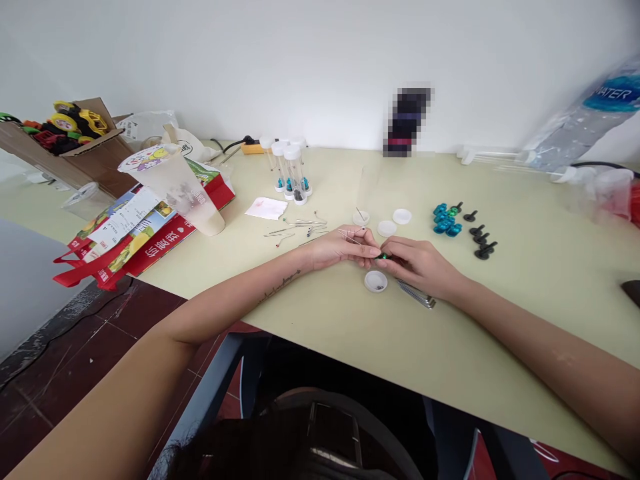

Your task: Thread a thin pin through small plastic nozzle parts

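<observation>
Metal strips (416,294) lay on the desk (320,313) near five o'clock from a small green piece (384,256), a white cap (376,281) at six. The left hand (353,247) and right hand (420,265) had their grips pinched on the piece, between them; thin wires (351,236) crossed the left. Teal pieces (443,222) lay at two o'clock; clear tubes (296,175) stood at ten.

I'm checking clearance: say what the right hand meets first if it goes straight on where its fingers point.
Past the small green piece it holds, apparently the left hand; exact depth there is unclear.
</observation>
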{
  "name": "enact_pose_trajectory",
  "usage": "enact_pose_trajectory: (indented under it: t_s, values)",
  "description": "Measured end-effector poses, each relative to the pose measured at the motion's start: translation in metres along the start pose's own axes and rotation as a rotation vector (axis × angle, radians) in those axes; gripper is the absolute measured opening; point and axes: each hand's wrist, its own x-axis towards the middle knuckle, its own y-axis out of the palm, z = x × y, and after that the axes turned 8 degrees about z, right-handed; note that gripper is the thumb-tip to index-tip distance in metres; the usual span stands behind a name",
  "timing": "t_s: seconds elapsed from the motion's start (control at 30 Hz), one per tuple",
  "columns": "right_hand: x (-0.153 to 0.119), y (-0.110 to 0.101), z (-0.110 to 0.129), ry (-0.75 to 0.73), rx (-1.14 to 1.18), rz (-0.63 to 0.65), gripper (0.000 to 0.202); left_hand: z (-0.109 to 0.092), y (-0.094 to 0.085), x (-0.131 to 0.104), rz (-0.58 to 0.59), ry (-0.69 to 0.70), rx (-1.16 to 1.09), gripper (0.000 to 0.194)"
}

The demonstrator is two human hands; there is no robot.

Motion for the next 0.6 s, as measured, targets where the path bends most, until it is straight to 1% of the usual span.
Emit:
enact_pose_trajectory:
  t_s: [0.37, 0.6]
  values:
    - [0.0016, 0.0016, 0.0016, 0.004, -0.059, 0.007, 0.041, 0.0010, 0.0025, 0.0015, 0.023, 0.025, 0.104, 0.034]
    - [0.0010, 0.0019, 0.0016, 0.003, -0.029, 0.014, 0.042, 0.0012, 0.0031, 0.0015, 0.028, 0.015, 0.110, 0.032]
